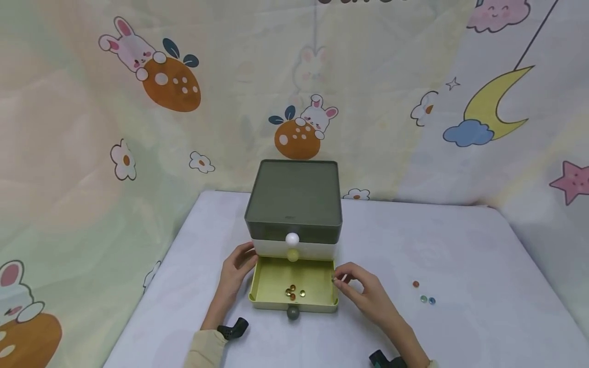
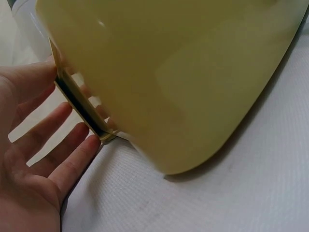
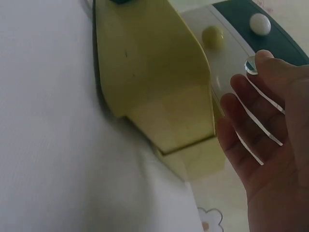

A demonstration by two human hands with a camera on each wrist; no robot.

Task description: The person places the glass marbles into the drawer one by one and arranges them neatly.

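A small desktop drawer cabinet (image 1: pixel 294 194) with a dark green top stands at the middle of the table. Its yellow bottom drawer (image 1: pixel 317 271) is pulled out, with several amber and pale glass beads (image 1: pixel 292 297) lying inside. My right hand (image 1: pixel 363 289) is at the drawer's right wall and pinches a clear, teal-tinted glass bead (image 3: pixel 251 65) between thumb and forefinger; its other fingers are spread. At the cabinet's lower left side, my left hand (image 1: pixel 236 268) rests with extended fingertips against the yellow edge (image 2: pixel 79 104) beside the drawer.
To the right on the white table (image 1: pixel 460 245) lie an orange bead (image 1: pixel 416 284), a green bead (image 1: pixel 424 299) and a blue bead (image 1: pixel 432 301). A grey knob (image 1: pixel 293 312) sticks out from the drawer front. Behind the table hangs a printed cloth (image 1: pixel 368 128).
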